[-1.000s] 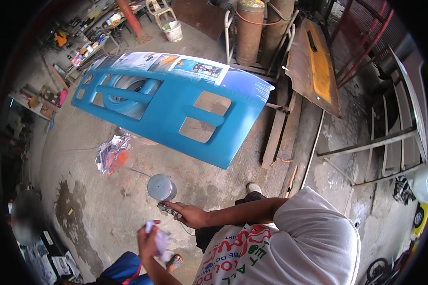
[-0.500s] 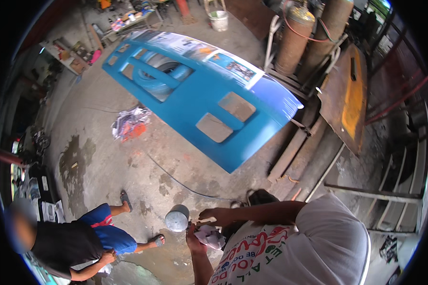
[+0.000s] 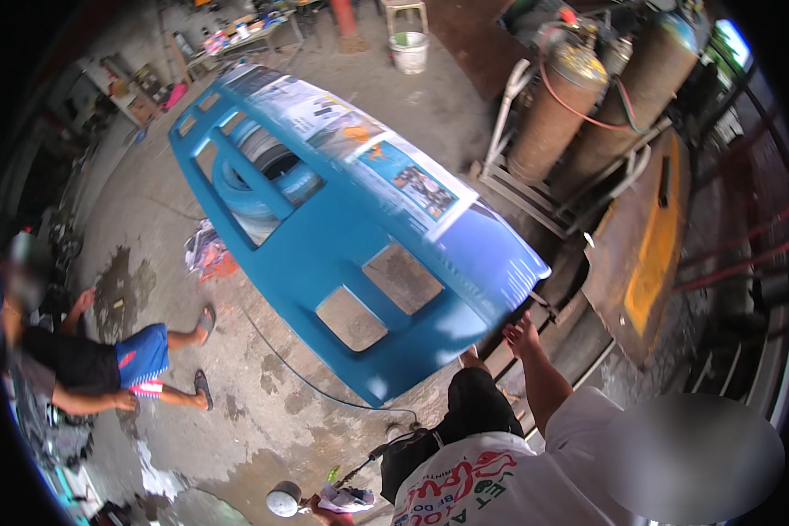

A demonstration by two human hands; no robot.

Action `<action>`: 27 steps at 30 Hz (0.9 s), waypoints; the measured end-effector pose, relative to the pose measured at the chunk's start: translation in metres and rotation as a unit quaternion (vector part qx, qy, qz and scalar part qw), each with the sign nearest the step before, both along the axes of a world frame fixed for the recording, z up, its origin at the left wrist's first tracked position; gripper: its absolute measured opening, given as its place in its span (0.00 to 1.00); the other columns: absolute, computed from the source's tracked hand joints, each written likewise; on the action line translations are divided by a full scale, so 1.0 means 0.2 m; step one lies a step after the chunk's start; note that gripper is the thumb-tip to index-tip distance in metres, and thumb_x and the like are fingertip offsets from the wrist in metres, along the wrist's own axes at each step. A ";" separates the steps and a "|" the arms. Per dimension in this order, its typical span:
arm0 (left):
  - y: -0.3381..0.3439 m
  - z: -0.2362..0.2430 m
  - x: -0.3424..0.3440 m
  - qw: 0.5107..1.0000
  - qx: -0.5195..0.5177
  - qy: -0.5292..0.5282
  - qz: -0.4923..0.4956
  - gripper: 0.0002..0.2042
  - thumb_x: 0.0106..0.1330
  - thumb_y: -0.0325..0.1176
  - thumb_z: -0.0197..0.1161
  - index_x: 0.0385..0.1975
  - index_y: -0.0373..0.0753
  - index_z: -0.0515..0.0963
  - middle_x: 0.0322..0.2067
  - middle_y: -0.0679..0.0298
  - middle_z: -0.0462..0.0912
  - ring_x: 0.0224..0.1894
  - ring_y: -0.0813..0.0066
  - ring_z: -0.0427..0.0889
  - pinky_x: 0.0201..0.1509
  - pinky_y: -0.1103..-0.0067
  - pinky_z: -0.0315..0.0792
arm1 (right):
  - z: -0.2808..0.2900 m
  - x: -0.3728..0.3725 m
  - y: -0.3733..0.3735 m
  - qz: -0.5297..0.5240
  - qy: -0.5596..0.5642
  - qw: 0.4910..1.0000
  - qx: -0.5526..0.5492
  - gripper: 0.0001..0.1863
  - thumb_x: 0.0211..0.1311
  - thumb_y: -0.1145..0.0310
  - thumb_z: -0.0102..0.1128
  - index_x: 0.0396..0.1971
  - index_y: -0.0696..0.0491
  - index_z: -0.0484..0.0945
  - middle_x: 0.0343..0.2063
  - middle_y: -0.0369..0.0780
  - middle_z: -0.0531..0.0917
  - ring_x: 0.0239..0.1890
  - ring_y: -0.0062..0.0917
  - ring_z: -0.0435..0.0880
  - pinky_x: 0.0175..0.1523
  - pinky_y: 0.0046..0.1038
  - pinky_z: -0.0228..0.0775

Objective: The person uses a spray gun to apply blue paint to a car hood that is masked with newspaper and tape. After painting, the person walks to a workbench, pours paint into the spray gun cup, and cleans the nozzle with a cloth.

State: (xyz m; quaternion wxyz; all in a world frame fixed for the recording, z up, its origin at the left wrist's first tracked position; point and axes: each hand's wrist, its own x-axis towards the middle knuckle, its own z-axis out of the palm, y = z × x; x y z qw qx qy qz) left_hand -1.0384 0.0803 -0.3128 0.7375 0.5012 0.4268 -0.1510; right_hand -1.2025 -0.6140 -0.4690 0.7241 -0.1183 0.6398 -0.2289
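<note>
Blue panel: there it was, the blue panel [image 3: 337, 237], slantwise across mid-floor, printed sheets [image 3: 412, 188] covering its far edge, two square openings toward its near end.
Gas cylinders: two rusty gas cylinders [image 3: 557, 118] stood in a trolley [image 3: 510, 92] beyond the panel, one partly behind the other, their contents out of sight.
Tyre: a tyre [image 3: 256, 145] showed through the long opening, cut across by the panel's bar.
Bucket: well back, a white bucket [image 3: 409, 61]; green showed at its mouth, the contents too small to make out.
Pale cloth: bunched, the pale cloth [image 3: 351, 500] sat against the left hand.
Left hand: the left hand [image 3: 329, 515], cropped by the lower edge, closed on that cloth.
Right hand: near the panel's corner, the right hand [image 3: 521, 335] had its fingers apart, nothing visible in them; contact couldn't be told.
Metal cup: just beside the left hand, the metal cup [image 3: 283, 501], its inside hidden.
</note>
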 end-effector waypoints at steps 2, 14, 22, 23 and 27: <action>-0.07 0.07 -0.10 0.999 0.013 0.000 0.048 0.21 0.67 0.51 0.54 0.50 0.43 0.79 0.46 0.60 0.85 0.49 0.53 0.84 0.55 0.53 0.77 | -0.05 0.12 -0.05 0.016 -0.020 0.999 0.030 0.50 0.62 0.26 0.56 0.73 0.47 0.58 0.56 0.45 0.75 0.50 0.39 0.78 0.50 0.44 0.72; -0.41 0.02 -0.49 0.981 -0.049 -0.037 0.183 0.21 0.66 0.51 0.51 0.48 0.47 0.80 0.47 0.62 0.86 0.52 0.53 0.84 0.58 0.53 0.76 | 0.07 0.19 -0.17 -0.059 -0.244 0.964 0.084 0.57 0.60 0.18 0.39 0.79 0.44 0.48 0.79 0.39 0.51 0.80 0.42 0.48 0.79 0.56 0.38; -0.29 0.05 -0.57 0.980 -0.029 -0.007 0.196 0.21 0.70 0.53 0.51 0.50 0.46 0.79 0.49 0.62 0.85 0.50 0.54 0.83 0.58 0.54 0.75 | 0.12 0.26 -0.08 -0.072 -0.274 0.955 0.089 0.54 0.62 0.18 0.34 0.76 0.45 0.56 0.76 0.41 0.59 0.77 0.45 0.57 0.76 0.57 0.49; -0.25 0.07 -0.60 0.979 -0.023 -0.004 0.203 0.21 0.70 0.53 0.51 0.50 0.46 0.79 0.49 0.62 0.85 0.50 0.54 0.84 0.57 0.55 0.75 | 0.10 0.26 -0.06 -0.063 -0.285 0.952 0.092 0.54 0.62 0.19 0.33 0.76 0.46 0.57 0.76 0.42 0.60 0.76 0.45 0.58 0.75 0.57 0.50; -0.25 0.06 -0.67 0.976 -0.017 -0.001 0.216 0.21 0.70 0.53 0.50 0.50 0.46 0.79 0.48 0.62 0.85 0.49 0.55 0.84 0.57 0.56 0.75 | 0.11 0.22 -0.07 -0.052 -0.274 0.958 0.072 0.52 0.64 0.20 0.31 0.75 0.47 0.61 0.75 0.43 0.63 0.75 0.46 0.60 0.75 0.56 0.52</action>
